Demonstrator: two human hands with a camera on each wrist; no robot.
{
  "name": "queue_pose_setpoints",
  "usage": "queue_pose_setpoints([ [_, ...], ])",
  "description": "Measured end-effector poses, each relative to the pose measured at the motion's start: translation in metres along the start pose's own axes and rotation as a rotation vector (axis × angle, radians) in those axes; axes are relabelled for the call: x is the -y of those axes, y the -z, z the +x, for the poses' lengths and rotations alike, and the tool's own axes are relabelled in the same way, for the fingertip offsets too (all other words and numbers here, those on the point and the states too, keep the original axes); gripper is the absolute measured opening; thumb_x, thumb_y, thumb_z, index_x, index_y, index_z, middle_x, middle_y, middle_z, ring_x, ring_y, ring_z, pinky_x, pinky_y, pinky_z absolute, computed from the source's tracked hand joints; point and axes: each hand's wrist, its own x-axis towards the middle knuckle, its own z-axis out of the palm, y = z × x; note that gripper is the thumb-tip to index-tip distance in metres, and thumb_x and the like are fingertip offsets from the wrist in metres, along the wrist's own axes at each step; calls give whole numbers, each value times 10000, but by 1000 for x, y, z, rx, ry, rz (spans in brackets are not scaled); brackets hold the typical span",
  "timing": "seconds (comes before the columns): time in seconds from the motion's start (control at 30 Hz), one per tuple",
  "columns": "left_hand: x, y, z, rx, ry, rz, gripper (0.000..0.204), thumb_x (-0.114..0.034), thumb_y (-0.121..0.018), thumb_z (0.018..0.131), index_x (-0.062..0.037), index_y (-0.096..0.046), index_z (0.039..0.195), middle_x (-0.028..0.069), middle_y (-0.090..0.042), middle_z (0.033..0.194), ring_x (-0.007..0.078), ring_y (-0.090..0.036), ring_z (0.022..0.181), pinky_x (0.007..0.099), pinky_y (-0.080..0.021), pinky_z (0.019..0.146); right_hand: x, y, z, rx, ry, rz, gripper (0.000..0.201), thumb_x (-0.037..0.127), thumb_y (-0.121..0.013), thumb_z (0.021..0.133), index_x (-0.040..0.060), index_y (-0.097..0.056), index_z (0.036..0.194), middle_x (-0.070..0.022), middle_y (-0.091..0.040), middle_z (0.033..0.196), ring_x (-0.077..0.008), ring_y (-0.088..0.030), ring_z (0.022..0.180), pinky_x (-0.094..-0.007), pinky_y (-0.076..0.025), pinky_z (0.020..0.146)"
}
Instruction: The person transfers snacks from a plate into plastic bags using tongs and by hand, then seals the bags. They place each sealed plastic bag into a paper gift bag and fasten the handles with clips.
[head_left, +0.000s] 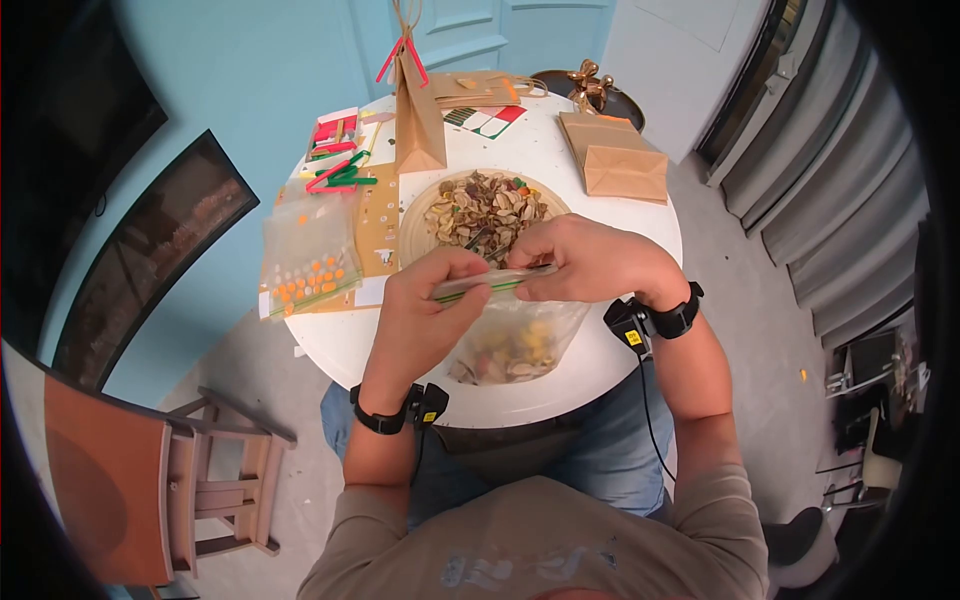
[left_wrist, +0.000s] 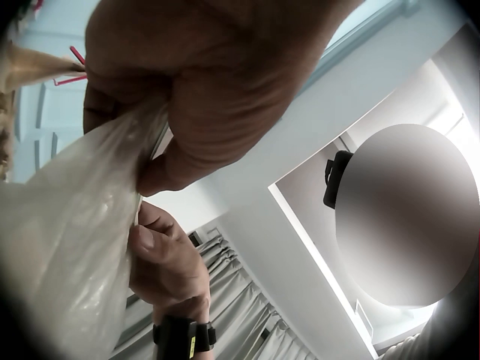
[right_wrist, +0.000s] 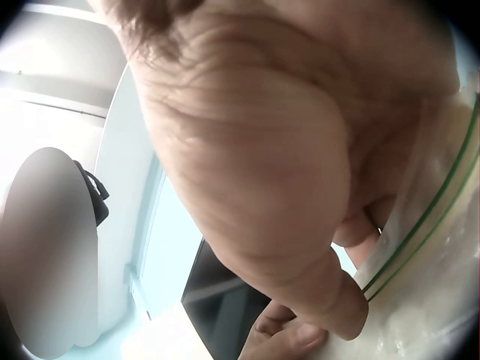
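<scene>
Up there the head view looks forward and down over the table; both wrist cameras peer upward, one close by the left hand, one by the right hand, all sharing the bag

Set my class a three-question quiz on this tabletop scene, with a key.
1. What do the left hand and right hand both pinch? A: a paper bag; B: a zip bag; C: a red clip.
2. True or false: the dried pieces lie on a round tray.
3. In the head view, which side of the tray are the orange pieces on?

Key: 1 B; 2 true; 3 left.
</scene>
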Motion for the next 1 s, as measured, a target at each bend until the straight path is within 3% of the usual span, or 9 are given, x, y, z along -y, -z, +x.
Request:
queue_pose_setpoints([
  [0.23, 4, 1, 1, 5, -31, -21, 224, -20, -826, 982, -13, -768, 1198, 11, -758, 1057, 80, -694, 978, 254, -564, 859, 10, 7, 3, 50, -4, 29, 213, 167, -819, 1018, -34, -778, 1077, -96, -729, 847, -178, -663, 777, -364, -548, 729],
  [0.47, 3, 3, 0, 23, -33, -20, 258, -9, -836, 965, -11, -761, 1212, 19, -763, 1084, 93, -701, 1022, 271, -576, 911, 16, 9, 4, 39, -2, 1, 182, 142, -808, 1025, -34, -763, 1041, -87, -720, 831, -151, -646, 752, -361, -537, 703],
  [0.73, 9, 7, 2, 28, -54, -7, 264, -1, -834, 957, -7, -755, 1209, 24, -769, 1095, 101, -703, 1039, 280, -577, 929, 14, -1, 3, -22, 35, -129, 154, 130, -788, 1011, -13, -755, 1058, -138, -735, 938, -286, -693, 851, -413, -548, 785],
  [0.8, 8, 8, 1, 31, -43, 5, 258, 1, -831, 956, -6, -754, 1202, 23, -771, 1096, 98, -701, 1036, 278, -575, 928, 15, 1, 5, 11, 7, -111, 159, 134, -789, 1009, -13, -754, 1060, -140, -737, 951, -283, -697, 859, -414, -549, 784],
  [0.87, 5, 9, 1, 64, -27, 38, 247, -50, -813, 962, 18, -750, 1191, 101, -800, 1064, 163, -770, 1023, 328, -619, 929, 17, 2, 5, 43, -20, -93, 165, 139, -791, 1008, -12, -754, 1062, -142, -739, 963, -281, -702, 866, -415, -550, 783],
  [1.0, 3, 9, 1, 79, -11, 24, 247, -58, -810, 966, 18, -753, 1194, 107, -805, 1066, 167, -776, 1031, 335, -623, 933, 26, 0, 8, 45, 0, -98, 187, 153, -798, 1003, -15, -752, 1069, -148, -738, 962, -274, -705, 874, -421, -550, 785],
])
